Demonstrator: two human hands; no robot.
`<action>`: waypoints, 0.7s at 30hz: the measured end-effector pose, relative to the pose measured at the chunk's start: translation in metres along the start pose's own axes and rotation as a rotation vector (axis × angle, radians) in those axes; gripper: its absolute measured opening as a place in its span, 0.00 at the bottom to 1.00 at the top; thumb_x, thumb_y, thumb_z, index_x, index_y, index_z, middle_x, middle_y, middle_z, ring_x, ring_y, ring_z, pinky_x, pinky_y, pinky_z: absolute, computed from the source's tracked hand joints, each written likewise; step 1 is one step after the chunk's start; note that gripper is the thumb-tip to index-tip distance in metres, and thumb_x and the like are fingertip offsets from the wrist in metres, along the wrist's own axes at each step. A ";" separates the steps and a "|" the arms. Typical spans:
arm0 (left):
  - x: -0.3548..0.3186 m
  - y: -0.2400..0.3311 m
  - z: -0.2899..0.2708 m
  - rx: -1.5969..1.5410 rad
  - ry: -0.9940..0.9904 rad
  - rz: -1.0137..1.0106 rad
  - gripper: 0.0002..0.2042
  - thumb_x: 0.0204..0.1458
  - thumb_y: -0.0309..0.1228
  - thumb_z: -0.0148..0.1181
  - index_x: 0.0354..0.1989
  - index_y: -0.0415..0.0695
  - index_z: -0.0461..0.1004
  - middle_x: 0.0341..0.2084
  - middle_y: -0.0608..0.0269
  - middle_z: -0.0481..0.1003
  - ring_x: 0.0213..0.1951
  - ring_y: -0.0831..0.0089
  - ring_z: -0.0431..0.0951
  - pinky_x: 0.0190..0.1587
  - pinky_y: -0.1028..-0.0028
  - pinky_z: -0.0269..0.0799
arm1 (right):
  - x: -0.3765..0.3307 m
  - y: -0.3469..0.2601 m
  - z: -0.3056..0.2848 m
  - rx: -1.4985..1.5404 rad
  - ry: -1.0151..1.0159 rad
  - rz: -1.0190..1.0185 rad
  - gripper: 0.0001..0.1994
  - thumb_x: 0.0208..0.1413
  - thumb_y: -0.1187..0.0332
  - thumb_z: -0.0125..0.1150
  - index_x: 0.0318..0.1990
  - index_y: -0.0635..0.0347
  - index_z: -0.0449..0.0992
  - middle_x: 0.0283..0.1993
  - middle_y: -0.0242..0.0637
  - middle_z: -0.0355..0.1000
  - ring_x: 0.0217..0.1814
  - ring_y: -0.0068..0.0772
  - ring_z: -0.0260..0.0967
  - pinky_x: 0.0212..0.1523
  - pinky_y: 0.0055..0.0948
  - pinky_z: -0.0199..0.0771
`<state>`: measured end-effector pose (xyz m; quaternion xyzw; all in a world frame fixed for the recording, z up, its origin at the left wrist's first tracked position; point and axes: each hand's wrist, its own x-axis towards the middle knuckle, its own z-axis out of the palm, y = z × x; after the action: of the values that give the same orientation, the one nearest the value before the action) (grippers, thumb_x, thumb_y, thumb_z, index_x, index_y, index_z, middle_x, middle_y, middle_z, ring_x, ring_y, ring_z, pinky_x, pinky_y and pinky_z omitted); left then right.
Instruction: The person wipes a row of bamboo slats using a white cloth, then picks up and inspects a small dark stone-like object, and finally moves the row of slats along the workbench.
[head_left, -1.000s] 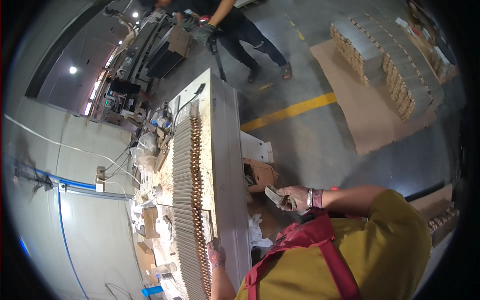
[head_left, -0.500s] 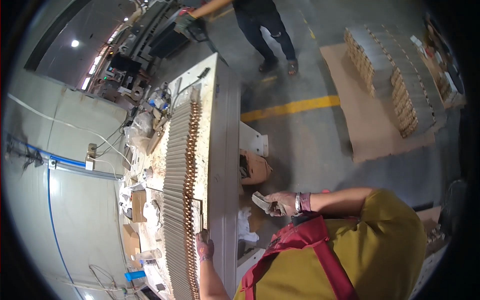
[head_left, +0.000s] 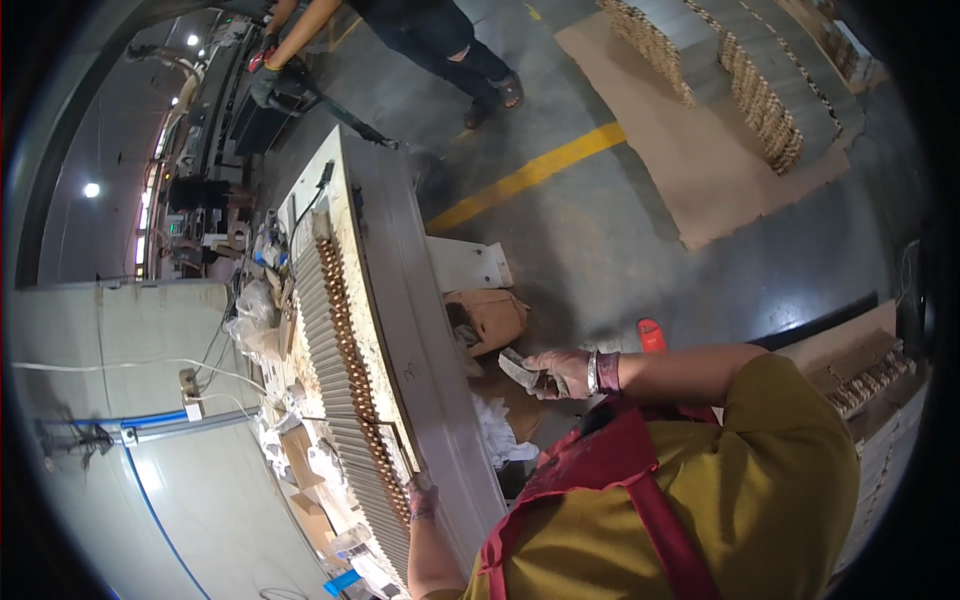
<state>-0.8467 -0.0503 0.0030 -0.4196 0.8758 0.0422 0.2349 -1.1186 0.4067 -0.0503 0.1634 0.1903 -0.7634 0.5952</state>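
Observation:
My left hand [head_left: 421, 497] lies at the near end of a long row of copper-coloured pieces [head_left: 345, 330] beside grey ribbed strips [head_left: 318, 345] on a long pale machine bench [head_left: 400, 260]. Its fingers curl around the lower end of a thin metal frame [head_left: 392, 445] lying over the row. My right hand [head_left: 562, 372], with a band on the wrist, is held out to the right of the bench above the floor. It grips a crumpled grey cloth [head_left: 520, 370].
A brown cardboard box [head_left: 492, 318] and white rags [head_left: 500, 435] sit on the floor by the bench. Another person [head_left: 420, 30] stands at the bench's far end. Stacked cardboard sheets [head_left: 740, 70] lie beyond a yellow floor line [head_left: 530, 175]. Clutter covers the left shelf.
My head has tilted, so the bench shifts in view. Both hands keep their places and their hold. The person at the far end has moved left.

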 end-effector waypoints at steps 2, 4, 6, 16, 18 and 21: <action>0.022 -0.011 0.007 -0.020 -0.042 -0.009 0.38 0.47 0.30 0.66 0.68 0.46 0.53 0.56 0.44 0.66 0.57 0.53 0.67 0.56 0.62 0.67 | -0.008 -0.006 -0.007 0.027 -0.032 -0.079 0.09 0.63 0.58 0.55 0.41 0.51 0.75 0.35 0.27 0.74 0.35 0.22 0.72 0.34 0.24 0.77; 0.032 -0.080 0.009 -0.028 -0.092 -0.130 0.40 0.50 0.28 0.63 0.70 0.54 0.47 0.42 0.51 0.73 0.38 0.61 0.76 0.35 0.65 0.77 | -0.013 -0.011 0.001 0.058 -0.081 -0.079 0.09 0.63 0.59 0.54 0.41 0.51 0.75 0.34 0.27 0.75 0.34 0.21 0.72 0.33 0.23 0.77; 0.045 -0.072 0.011 -0.129 -0.151 -0.208 0.39 0.45 0.31 0.65 0.68 0.49 0.52 0.48 0.46 0.70 0.46 0.56 0.74 0.44 0.63 0.75 | -0.021 -0.019 -0.003 0.110 -0.057 -0.113 0.10 0.62 0.58 0.55 0.41 0.52 0.75 0.33 0.27 0.75 0.34 0.22 0.72 0.31 0.22 0.77; 0.011 -0.003 -0.014 -0.304 -0.173 -0.185 0.40 0.41 0.25 0.59 0.68 0.44 0.53 0.47 0.45 0.72 0.44 0.57 0.76 0.42 0.63 0.76 | -0.049 -0.016 -0.035 0.209 0.185 -0.197 0.08 0.60 0.56 0.60 0.42 0.44 0.75 0.36 0.23 0.73 0.38 0.23 0.71 0.38 0.29 0.74; 0.016 -0.015 -0.009 -0.226 -0.152 -0.200 0.39 0.41 0.25 0.60 0.68 0.45 0.55 0.51 0.44 0.71 0.49 0.55 0.75 0.47 0.64 0.75 | -0.049 -0.015 -0.034 0.188 0.165 -0.180 0.08 0.60 0.57 0.59 0.42 0.44 0.75 0.36 0.23 0.73 0.38 0.23 0.71 0.38 0.28 0.74; 0.021 -0.006 -0.015 -0.233 -0.188 -0.155 0.37 0.43 0.28 0.61 0.67 0.46 0.57 0.55 0.42 0.70 0.56 0.52 0.71 0.55 0.63 0.71 | -0.039 -0.014 -0.037 0.164 0.122 -0.176 0.07 0.61 0.57 0.58 0.41 0.44 0.75 0.36 0.23 0.73 0.38 0.22 0.71 0.37 0.27 0.75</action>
<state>-0.8595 -0.0732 0.0073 -0.5043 0.8042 0.1642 0.2682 -1.1217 0.4611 -0.0627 0.2403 0.1765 -0.8144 0.4978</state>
